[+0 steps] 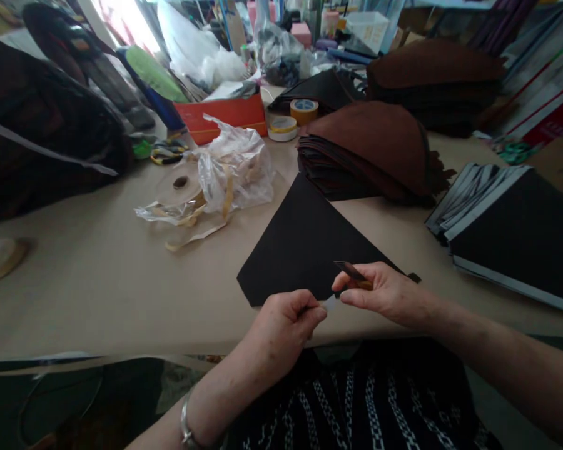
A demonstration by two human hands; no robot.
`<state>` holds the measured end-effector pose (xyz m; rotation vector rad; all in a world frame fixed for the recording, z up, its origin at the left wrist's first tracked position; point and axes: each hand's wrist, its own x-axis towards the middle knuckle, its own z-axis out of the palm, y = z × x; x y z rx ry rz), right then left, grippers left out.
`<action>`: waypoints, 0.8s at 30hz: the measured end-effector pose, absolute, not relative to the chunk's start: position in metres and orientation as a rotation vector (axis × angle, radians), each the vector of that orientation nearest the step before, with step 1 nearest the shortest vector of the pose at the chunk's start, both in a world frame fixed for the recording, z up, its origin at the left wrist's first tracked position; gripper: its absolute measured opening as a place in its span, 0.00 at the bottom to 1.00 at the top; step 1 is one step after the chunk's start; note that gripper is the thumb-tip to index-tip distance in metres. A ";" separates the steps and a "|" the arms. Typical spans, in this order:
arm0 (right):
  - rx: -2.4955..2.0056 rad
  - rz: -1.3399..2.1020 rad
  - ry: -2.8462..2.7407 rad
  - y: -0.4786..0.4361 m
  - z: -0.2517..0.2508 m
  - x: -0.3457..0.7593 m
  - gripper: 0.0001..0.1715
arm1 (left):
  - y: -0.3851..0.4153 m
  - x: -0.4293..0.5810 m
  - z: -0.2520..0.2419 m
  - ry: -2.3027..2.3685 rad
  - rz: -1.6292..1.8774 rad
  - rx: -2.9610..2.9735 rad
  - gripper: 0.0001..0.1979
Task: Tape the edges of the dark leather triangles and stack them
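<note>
My left hand is closed in a pinch on one end of a small whitish strip. Just to its right, my right hand has its fingers wrapped round a small knife, its dark slanted blade pointing up and left. The right thumb and fingertip come close to the strip's other end; whether they grip it I cannot tell. Beneath and beyond both hands lies a flat black panel with angled edges, near the front edge of the table.
A stack of brown and black pieces stands behind the panel. Black pieces with grey edging lie at right. To the left are a clear plastic bag, a tape roll, scissors and a red box.
</note>
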<state>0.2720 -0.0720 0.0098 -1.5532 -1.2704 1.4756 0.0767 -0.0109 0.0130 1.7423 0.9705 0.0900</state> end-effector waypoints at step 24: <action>-2.046 1.067 -1.104 -0.131 -0.026 0.385 0.08 | 0.059 0.069 -0.005 1.005 -0.449 2.136 0.20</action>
